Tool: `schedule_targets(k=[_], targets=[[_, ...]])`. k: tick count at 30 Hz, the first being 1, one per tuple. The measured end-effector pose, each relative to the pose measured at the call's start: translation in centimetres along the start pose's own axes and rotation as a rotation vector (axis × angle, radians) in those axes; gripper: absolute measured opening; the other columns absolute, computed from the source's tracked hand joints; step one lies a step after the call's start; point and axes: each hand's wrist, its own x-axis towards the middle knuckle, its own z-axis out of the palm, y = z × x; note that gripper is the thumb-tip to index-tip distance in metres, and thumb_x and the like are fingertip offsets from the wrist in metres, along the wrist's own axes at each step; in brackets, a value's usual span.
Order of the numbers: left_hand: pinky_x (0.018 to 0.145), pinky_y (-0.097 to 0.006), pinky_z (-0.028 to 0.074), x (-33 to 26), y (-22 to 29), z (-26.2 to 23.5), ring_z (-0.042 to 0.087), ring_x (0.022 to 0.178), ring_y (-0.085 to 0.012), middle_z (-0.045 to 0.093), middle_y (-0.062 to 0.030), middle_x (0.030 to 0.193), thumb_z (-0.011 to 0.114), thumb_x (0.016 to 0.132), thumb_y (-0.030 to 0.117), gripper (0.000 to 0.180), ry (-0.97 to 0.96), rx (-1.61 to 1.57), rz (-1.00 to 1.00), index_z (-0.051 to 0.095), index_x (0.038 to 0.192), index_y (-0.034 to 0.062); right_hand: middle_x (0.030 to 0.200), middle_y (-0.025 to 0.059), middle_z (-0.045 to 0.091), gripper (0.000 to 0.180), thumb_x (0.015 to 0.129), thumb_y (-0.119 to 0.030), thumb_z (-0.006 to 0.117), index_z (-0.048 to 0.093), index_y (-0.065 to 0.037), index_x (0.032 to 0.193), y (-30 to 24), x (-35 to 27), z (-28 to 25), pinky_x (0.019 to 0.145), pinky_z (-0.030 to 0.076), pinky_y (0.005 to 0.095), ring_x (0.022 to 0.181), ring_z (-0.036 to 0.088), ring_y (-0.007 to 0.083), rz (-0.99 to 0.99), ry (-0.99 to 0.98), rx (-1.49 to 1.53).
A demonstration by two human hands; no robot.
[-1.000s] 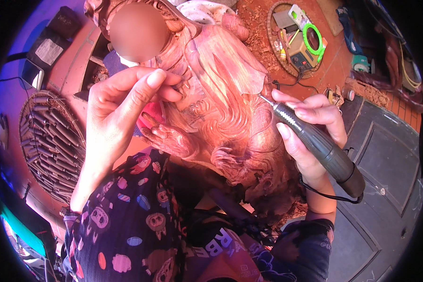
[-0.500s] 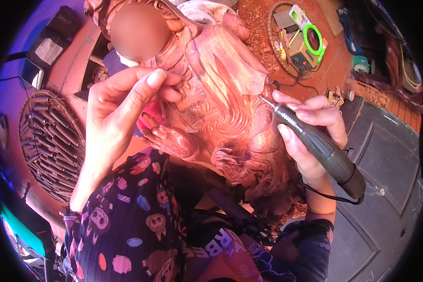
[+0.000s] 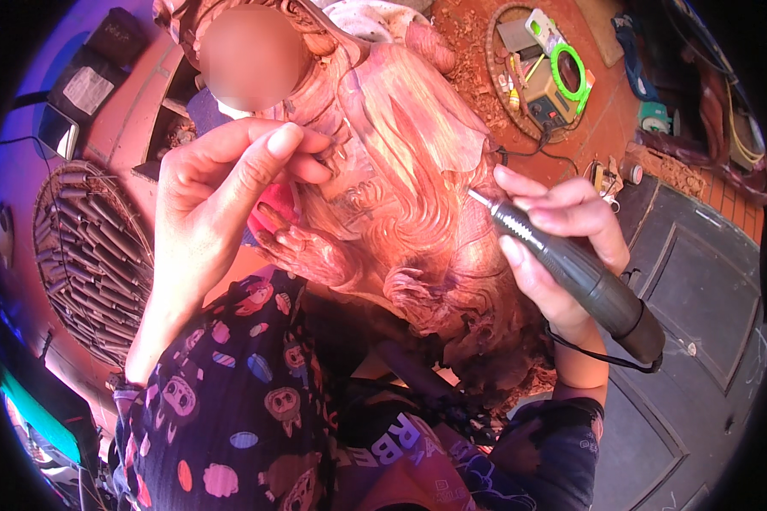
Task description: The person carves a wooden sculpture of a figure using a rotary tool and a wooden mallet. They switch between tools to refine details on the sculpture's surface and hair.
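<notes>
A carved reddish-brown wooden statue (image 3: pixel 400 187) lies in front of me, with flowing robe folds and a carved hand. My right hand (image 3: pixel 601 221) grips a black rotary carving handpiece (image 3: pixel 584 277), its thin metal bit pointing left at the robe beside the statue's right edge. Whether the bit touches the wood I cannot tell. Over the statue's upper left, my left hand (image 3: pixel 204 196) is closed in a pinch, thumb against fingers. Anything between those fingertips is hidden. A black cord loop hangs from the handpiece's rear end by my wrist.
At left stands a round basket (image 3: pixel 43 247) packed with dark-handled rods. Upper right, a round tray holds a control box (image 3: pixel 547 106) and a bright green ring (image 3: pixel 554 64). Wood shavings (image 3: pixel 477 60) litter the floor there. A grey panel (image 3: pixel 699 298) lies at right, black boxes (image 3: pixel 89 89) upper left.
The handpiece in my right hand has shifted slightly, its bit tip moving a little left and down. My left hand and the statue are nearly where they were.
</notes>
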Motion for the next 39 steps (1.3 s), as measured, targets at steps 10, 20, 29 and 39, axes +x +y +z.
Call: schedule_targets(k=[10,20,29,39], targets=[[0.065,-0.020,0.048,0.2,-0.2,0.1,0.062,0.072,-0.0073,0.071,-0.0076,0.082,0.059,0.097,0.014,0.022,0.000,-0.038,0.008,0.069,0.104,-0.0042,0.094,0.0131,0.053,0.035,0.074,-0.002,0.077,0.052,-0.002,0.098,-5.5,-1.6,-1.0,0.093,0.053,0.0477,0.106,0.063,0.0398,0.067,0.082,-0.083],[0.064,-0.021,0.049,0.1,-0.1,-0.1,0.062,0.072,-0.0071,0.071,-0.0080,0.084,0.057,0.098,0.013,0.022,-0.028,0.003,-0.003,0.069,0.104,-0.0045,0.095,0.0128,0.046,0.034,0.075,0.002,0.074,0.049,0.000,0.098,-5.4,-5.1,4.4,0.089,0.056,0.0438,0.106,0.062,0.0417,0.032,0.415,-0.019],[0.073,-0.023,0.050,0.2,-0.1,-0.1,0.064,0.079,-0.0097,0.071,-0.0083,0.085,0.057,0.098,0.013,0.022,-0.036,0.048,0.011,0.069,0.105,-0.0045,0.095,0.0121,0.044,0.031,0.076,0.007,0.067,0.047,0.000,0.099,-4.2,-5.0,4.6,0.089,0.056,0.0449,0.103,0.063,0.0427,0.060,0.408,-0.085],[0.067,-0.021,0.050,0.1,-0.5,-0.1,0.063,0.077,-0.0090,0.071,-0.0079,0.084,0.057,0.097,0.013,0.021,-0.027,0.002,0.035,0.069,0.104,-0.0042,0.098,0.0122,0.043,0.031,0.079,0.007,0.066,0.046,0.000,0.101,-3.6,-4.4,5.0,0.092,0.054,0.0445,0.109,0.060,0.0440,0.065,0.384,-0.088]])
